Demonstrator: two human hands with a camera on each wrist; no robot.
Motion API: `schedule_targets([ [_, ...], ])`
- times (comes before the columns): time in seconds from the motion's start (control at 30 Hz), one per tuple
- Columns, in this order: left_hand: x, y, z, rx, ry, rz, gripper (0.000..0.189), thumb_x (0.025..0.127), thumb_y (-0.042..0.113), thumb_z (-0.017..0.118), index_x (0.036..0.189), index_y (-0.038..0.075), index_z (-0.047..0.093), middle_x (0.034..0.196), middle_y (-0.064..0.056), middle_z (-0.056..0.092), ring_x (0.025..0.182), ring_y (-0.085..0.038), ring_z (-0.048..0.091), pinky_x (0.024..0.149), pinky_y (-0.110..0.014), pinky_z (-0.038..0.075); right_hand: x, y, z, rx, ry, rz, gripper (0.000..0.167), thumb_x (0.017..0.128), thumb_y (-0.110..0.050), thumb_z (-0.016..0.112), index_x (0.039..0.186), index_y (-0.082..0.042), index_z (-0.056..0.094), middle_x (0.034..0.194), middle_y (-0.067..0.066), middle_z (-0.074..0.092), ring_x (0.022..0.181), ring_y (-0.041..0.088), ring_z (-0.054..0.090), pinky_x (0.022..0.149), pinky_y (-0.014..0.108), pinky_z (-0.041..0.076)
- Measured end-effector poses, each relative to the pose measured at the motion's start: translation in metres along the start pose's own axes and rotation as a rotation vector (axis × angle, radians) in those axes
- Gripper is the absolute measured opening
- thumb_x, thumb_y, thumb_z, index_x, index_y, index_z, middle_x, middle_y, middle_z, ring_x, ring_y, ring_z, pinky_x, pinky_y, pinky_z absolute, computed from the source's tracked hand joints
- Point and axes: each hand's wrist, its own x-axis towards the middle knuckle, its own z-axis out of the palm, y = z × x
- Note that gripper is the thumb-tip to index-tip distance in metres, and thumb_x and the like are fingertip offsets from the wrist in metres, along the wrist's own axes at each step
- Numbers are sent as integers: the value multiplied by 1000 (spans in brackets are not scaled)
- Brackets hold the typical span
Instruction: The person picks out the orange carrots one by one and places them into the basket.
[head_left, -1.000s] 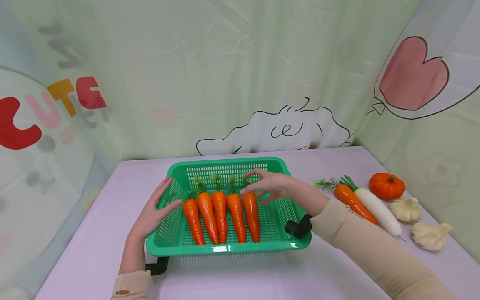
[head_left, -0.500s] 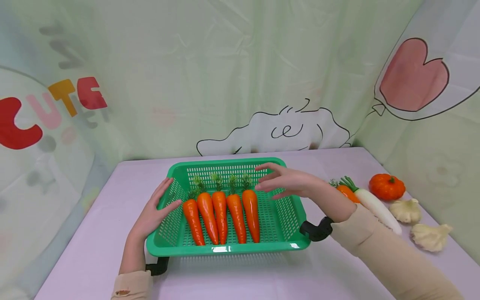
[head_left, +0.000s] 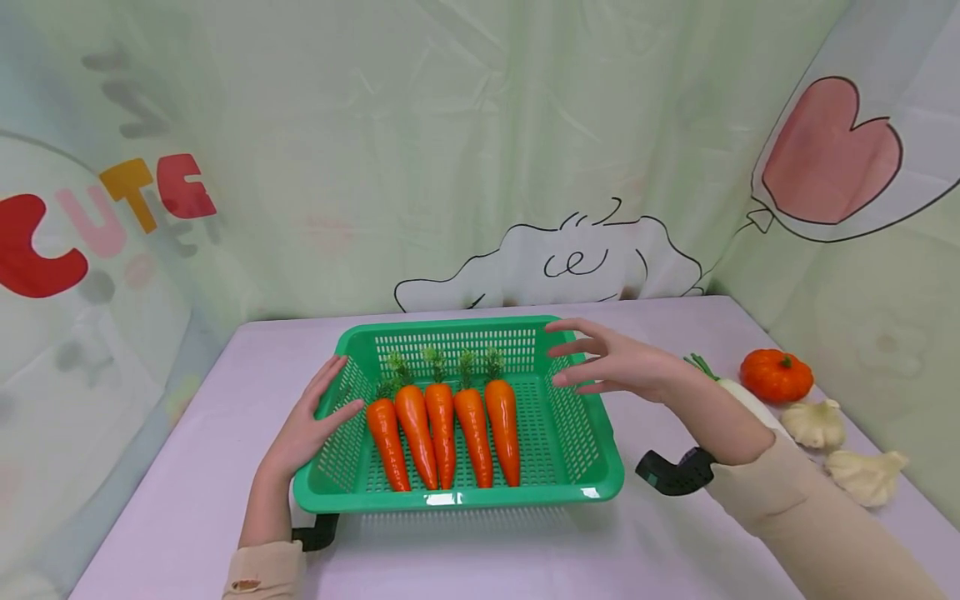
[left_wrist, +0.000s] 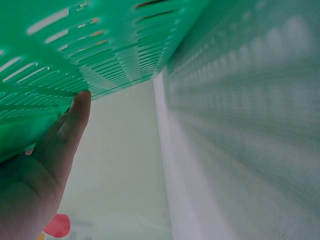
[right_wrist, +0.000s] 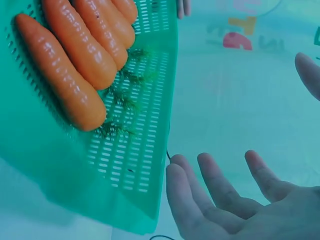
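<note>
A green plastic basket with slotted walls is tilted up over the table, its underside showing in the left wrist view. My left hand grips its left side, thumb over the rim and fingers along the outer wall. Inside lie several orange carrots side by side, leafy tops toward the back. At the basket's right rim hovers my right hand, its spread fingers holding nothing. In the right wrist view these fingers are just beyond the basket's edge, apart from the carrots.
On the right of the lilac table sit a small orange pumpkin, a white radish partly behind the right arm, and two garlic bulbs. A printed curtain closes off the back and sides.
My right hand has moved right, from above the rightmost carrot to the basket's right rim. Its arm now covers the loose carrot on the table. The left hand and basket have stayed put.
</note>
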Motion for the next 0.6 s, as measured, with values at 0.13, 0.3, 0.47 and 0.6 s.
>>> schedule_targets([
  [0.13,0,0,0,3,0,5,69,88,36,60,146,22,25,153,1,9,138,-30,7,98,-67,15,-9,2,-5,-8,37,-17,77,82,-24,69,143,-16,23,140,22,32,117,35,45,94,49,40],
  [0.3,0,1,1,3,1,11,69,87,35,60,146,22,25,152,0,10,138,-30,7,98,-67,15,-20,8,-12,-43,125,-28,75,84,-27,66,143,-17,22,140,21,33,116,36,46,93,49,41],
  [0.47,0,1,0,9,2,8,70,87,36,60,146,22,25,152,0,10,138,-30,7,98,-67,15,-29,15,-20,-80,205,-59,71,87,-27,63,144,-16,22,141,21,32,114,38,47,91,48,43],
  [0.6,-1,1,0,11,2,4,70,87,36,60,146,22,25,153,0,10,138,-30,8,98,-67,15,-36,18,-24,-96,244,-62,70,87,-29,62,144,-16,22,140,21,33,113,37,48,90,48,44],
])
